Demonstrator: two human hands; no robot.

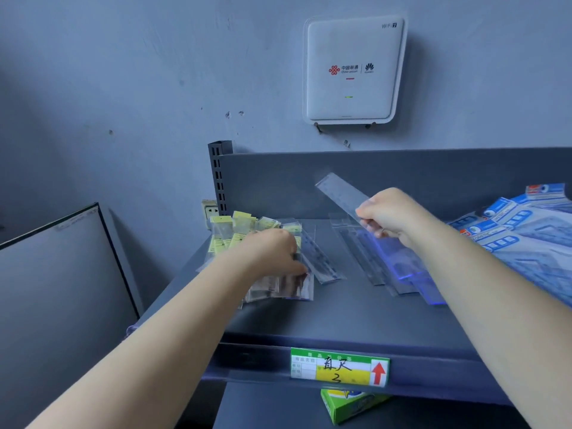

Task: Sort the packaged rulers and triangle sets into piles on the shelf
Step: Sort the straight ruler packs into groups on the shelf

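On the grey shelf (340,311) a pile of yellow-labelled ruler packs (238,230) lies at the left. My left hand (275,252) rests on that pile, thumb and fingers curled round a clear packaged ruler (322,261) at its right edge. My right hand (390,215) pinches another clear packaged ruler (340,193), held tilted above the shelf with its far end up to the left. Below it lies a pile of clear rulers (390,267). Blue-printed triangle set packs (520,230) are heaped at the right.
The shelf has a raised back panel (371,174) and a slotted upright post (218,174) at its left. A price label (339,366) hangs on the front lip. A green box (346,404) sits on the lower shelf. A white router (353,69) is on the wall, a dark panel (62,274) at left.
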